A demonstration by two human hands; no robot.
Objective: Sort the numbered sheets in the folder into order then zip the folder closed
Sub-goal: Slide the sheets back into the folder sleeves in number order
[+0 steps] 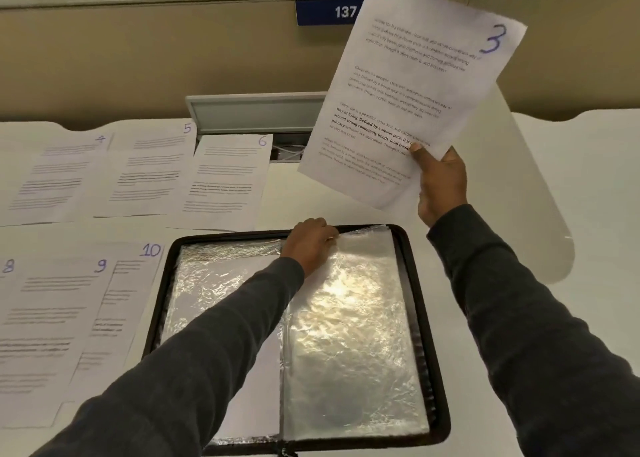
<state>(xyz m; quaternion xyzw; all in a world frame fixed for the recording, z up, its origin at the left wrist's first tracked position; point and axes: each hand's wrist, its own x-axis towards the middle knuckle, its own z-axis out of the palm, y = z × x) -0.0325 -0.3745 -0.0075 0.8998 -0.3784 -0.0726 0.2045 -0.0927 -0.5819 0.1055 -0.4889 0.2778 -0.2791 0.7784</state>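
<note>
An open black zip folder (424,321) with clear plastic sleeves (349,335) lies on the white table in front of me. My left hand (310,243) pinches the top edge of the right-hand sleeve. My right hand (441,183) holds sheet 3 (408,89) by its lower corner, raised above and right of the folder. Sheets 4 (55,176), 5 (149,172) and 6 (225,179) lie in a row at the back left. Sheets 8 (7,283), 9 (48,321) and 10 (114,311) overlap at the near left. A sheet shows in the left sleeve.
A grey cable tray (256,110) opens in the table behind sheet 6. A beige partition with a blue 137 sign (329,11) stands at the back. The table (571,186) extends to the right of the folder.
</note>
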